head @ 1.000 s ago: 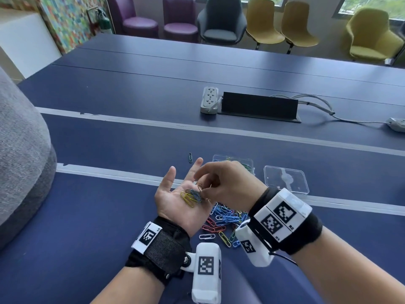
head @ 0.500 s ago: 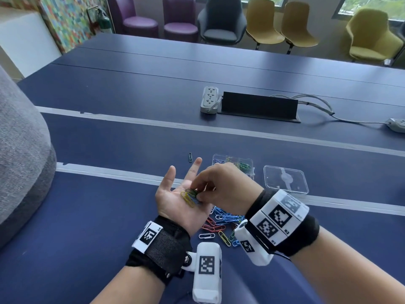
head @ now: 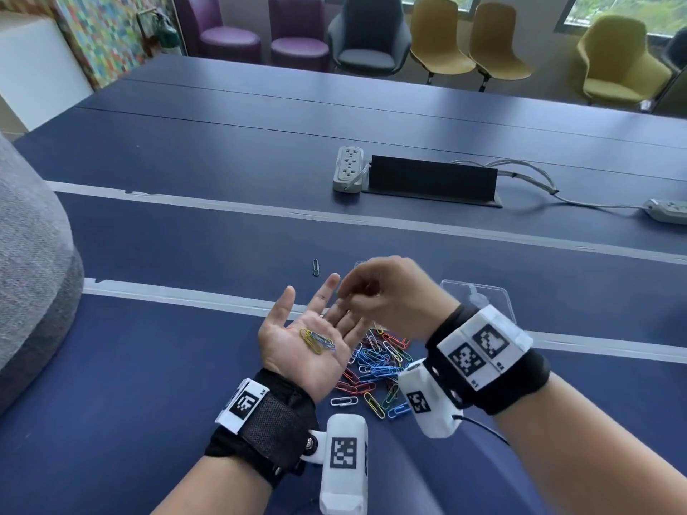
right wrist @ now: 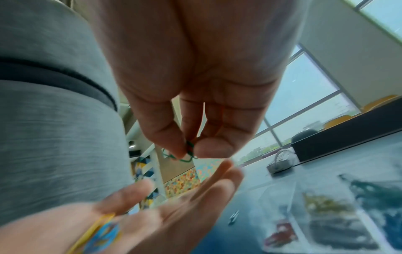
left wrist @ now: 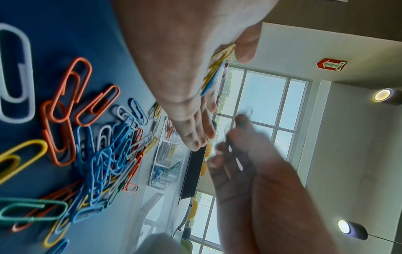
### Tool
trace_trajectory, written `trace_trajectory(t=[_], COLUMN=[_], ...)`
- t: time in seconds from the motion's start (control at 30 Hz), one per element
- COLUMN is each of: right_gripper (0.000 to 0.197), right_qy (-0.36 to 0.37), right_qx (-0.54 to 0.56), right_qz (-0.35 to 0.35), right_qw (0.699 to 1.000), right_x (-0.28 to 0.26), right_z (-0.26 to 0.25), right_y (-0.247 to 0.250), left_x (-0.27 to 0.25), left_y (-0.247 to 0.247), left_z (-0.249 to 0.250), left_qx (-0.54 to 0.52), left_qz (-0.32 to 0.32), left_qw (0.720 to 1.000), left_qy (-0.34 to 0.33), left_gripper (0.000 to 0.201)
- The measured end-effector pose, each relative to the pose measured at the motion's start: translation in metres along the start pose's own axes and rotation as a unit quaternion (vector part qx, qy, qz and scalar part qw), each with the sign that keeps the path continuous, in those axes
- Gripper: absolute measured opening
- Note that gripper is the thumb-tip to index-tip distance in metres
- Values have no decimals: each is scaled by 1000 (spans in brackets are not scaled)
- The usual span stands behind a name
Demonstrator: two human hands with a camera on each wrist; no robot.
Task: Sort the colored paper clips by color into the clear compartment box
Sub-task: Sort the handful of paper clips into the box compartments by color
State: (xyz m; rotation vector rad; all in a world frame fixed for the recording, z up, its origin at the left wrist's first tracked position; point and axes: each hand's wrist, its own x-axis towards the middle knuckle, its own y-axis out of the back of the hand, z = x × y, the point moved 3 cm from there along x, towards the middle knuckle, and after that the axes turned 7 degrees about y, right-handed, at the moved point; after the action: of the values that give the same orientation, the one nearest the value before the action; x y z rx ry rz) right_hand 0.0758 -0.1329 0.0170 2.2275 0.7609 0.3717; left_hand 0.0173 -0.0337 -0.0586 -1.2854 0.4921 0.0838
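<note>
One broad blue table (head: 186,384) carried a loose pile of clips (head: 375,369), the clear box (left wrist: 165,154) just beyond it. The left hand (head: 308,343) lay flat, palm up, cradling yellow and blue clips (head: 316,340). The right hand (right wrist: 195,103) pinched green clips (right wrist: 188,155) above the left fingertips.

Both forearms are bare. The left hand (head: 308,340) wears a black mesh wrist strap (head: 267,429) with a white square-coded tag; a white camera block (head: 344,462) sits at its 4 o'clock. The right hand (head: 390,291) wears a black band (head: 520,384) with two coded tags and a thin black cable
</note>
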Motion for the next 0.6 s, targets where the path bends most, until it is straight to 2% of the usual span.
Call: trace_trajectory(t=[0.13, 0.23, 0.43, 0.6], right_gripper=[17, 21, 23, 27], right_qy=[-113, -173, -147, -137], right_qx=[-48, -121, -227, -247], right_qz=[49, 42, -1, -20], right_qw=[991, 976, 963, 959], right_x=[12, 14, 21, 23], right_z=[45, 74, 79, 80], right_y=[36, 48, 33, 31], left_x=[1, 2, 4, 3], left_y=[1, 2, 3, 5], left_z=[1, 1, 0, 5], left_qx=[-18, -22, -24, -23], left_qz=[-10, -18, -38, -48], left_qw=[1000, 1000, 999, 999], left_qy=[7, 9, 12, 8], left_gripper=[62, 61, 58, 56])
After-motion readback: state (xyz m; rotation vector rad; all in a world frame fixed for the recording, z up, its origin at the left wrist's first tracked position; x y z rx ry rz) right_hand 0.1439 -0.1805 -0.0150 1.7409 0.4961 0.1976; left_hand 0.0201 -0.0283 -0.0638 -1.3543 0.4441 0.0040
